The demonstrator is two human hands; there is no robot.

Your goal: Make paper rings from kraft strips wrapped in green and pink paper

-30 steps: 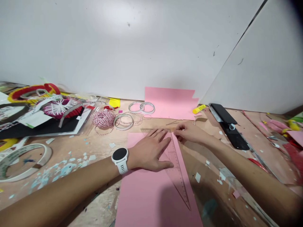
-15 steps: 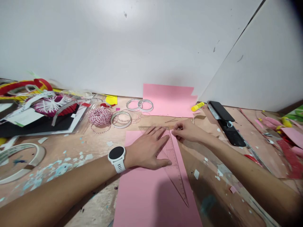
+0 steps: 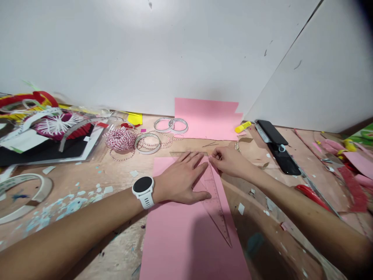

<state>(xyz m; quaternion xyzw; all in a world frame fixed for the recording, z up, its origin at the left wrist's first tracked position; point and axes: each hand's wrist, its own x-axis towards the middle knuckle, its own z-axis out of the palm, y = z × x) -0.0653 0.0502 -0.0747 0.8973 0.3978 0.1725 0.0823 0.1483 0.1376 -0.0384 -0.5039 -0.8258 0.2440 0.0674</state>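
Note:
A large pink paper sheet (image 3: pixel 171 249) lies on the wooden table, with a clear plastic set square (image 3: pixel 214 206) on top of it. My left hand (image 3: pixel 180 181), wearing a white smartwatch (image 3: pixel 142 188), rests flat with spread fingers on the sheet and the set square's upper part. My right hand (image 3: pixel 230 161) comes in from the right, its fingertips bunched at the set square's top corner. Whatever lies under those fingertips is hidden.
Beyond the hands lie another pink sheet (image 3: pixel 206 118), red-and-white twine (image 3: pixel 120 140), and tape rolls (image 3: pixel 170 125). A yellow glue stick (image 3: pixel 243 126) and black phone (image 3: pixel 276 147) sit right, with red-handled scissors (image 3: pixel 311 196) nearer. Craft pieces (image 3: pixel 49 128) are heaped left.
The whole scene sits slightly higher in the view as my head tilts. Both hands stay in about the same place on the set square.

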